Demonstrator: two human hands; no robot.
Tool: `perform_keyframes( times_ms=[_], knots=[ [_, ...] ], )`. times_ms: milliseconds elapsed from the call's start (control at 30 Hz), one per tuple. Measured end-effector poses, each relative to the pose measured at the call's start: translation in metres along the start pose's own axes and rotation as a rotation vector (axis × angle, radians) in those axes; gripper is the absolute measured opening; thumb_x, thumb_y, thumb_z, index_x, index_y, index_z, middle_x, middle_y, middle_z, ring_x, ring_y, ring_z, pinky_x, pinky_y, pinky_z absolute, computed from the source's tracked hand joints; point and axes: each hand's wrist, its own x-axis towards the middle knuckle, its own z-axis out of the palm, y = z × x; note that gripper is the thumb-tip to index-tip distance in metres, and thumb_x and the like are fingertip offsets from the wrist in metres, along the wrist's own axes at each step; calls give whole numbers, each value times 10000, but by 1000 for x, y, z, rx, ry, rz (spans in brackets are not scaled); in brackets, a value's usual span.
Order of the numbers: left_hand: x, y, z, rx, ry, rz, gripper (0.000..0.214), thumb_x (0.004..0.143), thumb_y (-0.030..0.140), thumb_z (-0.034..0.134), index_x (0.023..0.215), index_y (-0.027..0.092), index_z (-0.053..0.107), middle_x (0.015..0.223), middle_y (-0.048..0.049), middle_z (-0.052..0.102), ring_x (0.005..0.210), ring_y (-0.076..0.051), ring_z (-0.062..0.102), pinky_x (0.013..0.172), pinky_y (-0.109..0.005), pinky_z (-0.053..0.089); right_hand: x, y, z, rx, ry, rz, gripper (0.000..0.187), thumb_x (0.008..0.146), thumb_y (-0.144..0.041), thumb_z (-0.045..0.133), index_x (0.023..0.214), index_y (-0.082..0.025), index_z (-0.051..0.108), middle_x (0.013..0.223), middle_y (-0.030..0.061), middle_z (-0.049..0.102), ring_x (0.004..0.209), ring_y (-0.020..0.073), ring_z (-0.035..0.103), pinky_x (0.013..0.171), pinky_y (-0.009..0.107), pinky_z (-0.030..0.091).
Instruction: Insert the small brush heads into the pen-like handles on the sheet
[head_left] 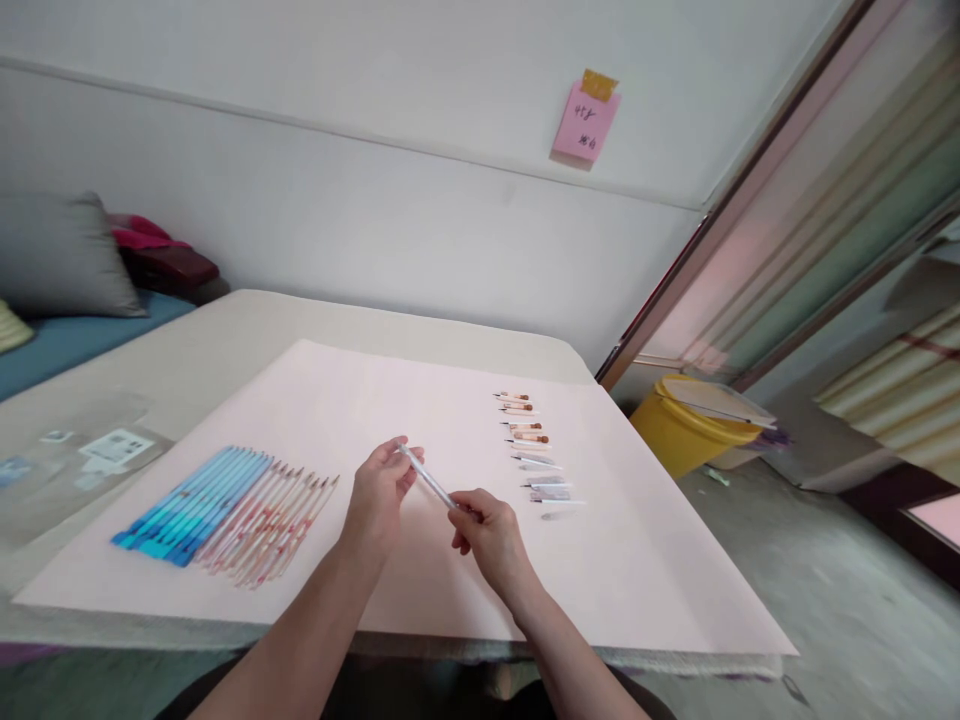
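Note:
A slim whitish pen point(429, 474) slants between my two hands above the pink sheet point(637, 580). The fingers of my left hand point(376, 497) pinch its upper left end. My right hand point(491, 535) is closed round the lower right end, hiding that tip. To the left lie a row of blue pens point(199, 505) and, beside them, several pens with reddish patterns point(270, 520). On the right, a column of small pen parts runs toward me: thin dark-tipped pieces with brown-ended caps point(529, 440) farther off, and pale, clear-looking caps point(551, 495) nearer.
The sheet covers much of a cream-coloured table point(255, 315) set against a white wall. Clear plastic packaging point(90, 460) lies at the table's left. A yellow bin point(675, 430) stands on the floor at right. A pink note point(585, 125) is taped to the wall.

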Motion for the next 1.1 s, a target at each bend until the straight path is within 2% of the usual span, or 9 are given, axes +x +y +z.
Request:
perform_keyframes(
  times_ms=[167, 333, 433, 567, 633, 733, 900, 967, 1100],
  knots=[
    [0, -2, 0, 71, 36, 16, 277, 662, 325, 714, 899, 202, 641, 980, -45, 615, 989, -159, 551, 846, -287, 421, 0, 1, 1, 21, 0, 4, 167, 737, -213, 538, 849, -165, 652, 667, -23, 537, 469, 94, 548, 407, 206, 419],
    [0, -2, 0, -5, -14, -4, 352, 633, 203, 724, 965, 176, 611, 888, -71, 647, 917, -170, 599, 853, -313, 436, 0, -2, 1, 54, -12, 47, 154, 728, -217, 543, 830, -151, 637, 559, -39, 524, 438, 97, 526, 401, 203, 408],
    [-1, -2, 0, 7, -9, 6, 372, 645, 246, 725, 993, 190, 604, 953, -73, 644, 975, -170, 582, 863, -310, 430, 0, -3, 1, 66, -7, 61, 154, 723, -220, 545, 823, -146, 635, 514, -44, 516, 434, 100, 521, 405, 204, 410],
    [0, -4, 0, 73, 77, 19, 359, 624, 284, 748, 937, 181, 607, 885, -39, 631, 888, -137, 590, 842, -290, 438, 0, -1, 2, 73, -10, 44, 160, 723, -231, 548, 831, -152, 635, 549, -37, 530, 451, 104, 537, 409, 206, 414],
    [1, -4, 0, 50, 60, 13, 367, 617, 226, 748, 946, 174, 594, 837, -44, 642, 852, -142, 606, 836, -299, 446, 0, 0, 2, 75, -4, 44, 165, 723, -237, 549, 837, -154, 633, 576, -33, 532, 456, 104, 542, 403, 205, 412],
    [1, -3, 0, 1, 8, 13, 400, 632, 201, 733, 1000, 184, 577, 863, -64, 660, 912, -165, 609, 844, -307, 444, 0, 0, 2, 77, 1, 40, 169, 724, -247, 546, 837, -157, 634, 591, -30, 530, 459, 103, 544, 400, 202, 410],
    [0, -4, 0, 102, 96, 26, 428, 620, 288, 753, 999, 191, 580, 861, -36, 634, 885, -144, 596, 833, -294, 435, -1, -3, 3, 65, -1, 47, 158, 713, -243, 547, 817, -160, 633, 593, -35, 526, 451, 102, 539, 400, 210, 407],
    [0, -4, 0, 82, 63, 30, 419, 622, 242, 747, 999, 180, 574, 840, -45, 639, 871, -152, 606, 838, -303, 438, -1, -4, 4, 59, 1, 60, 155, 710, -240, 547, 813, -160, 632, 588, -40, 520, 446, 100, 536, 398, 211, 405],
    [1, -5, -1, 23, -3, 19, 436, 664, 222, 711, 1068, 195, 551, 948, -83, 651, 970, -176, 595, 858, -316, 433, -1, -2, 4, 58, 9, 51, 174, 717, -257, 549, 834, -163, 636, 606, -36, 527, 447, 99, 539, 395, 210, 402]
  ],
)
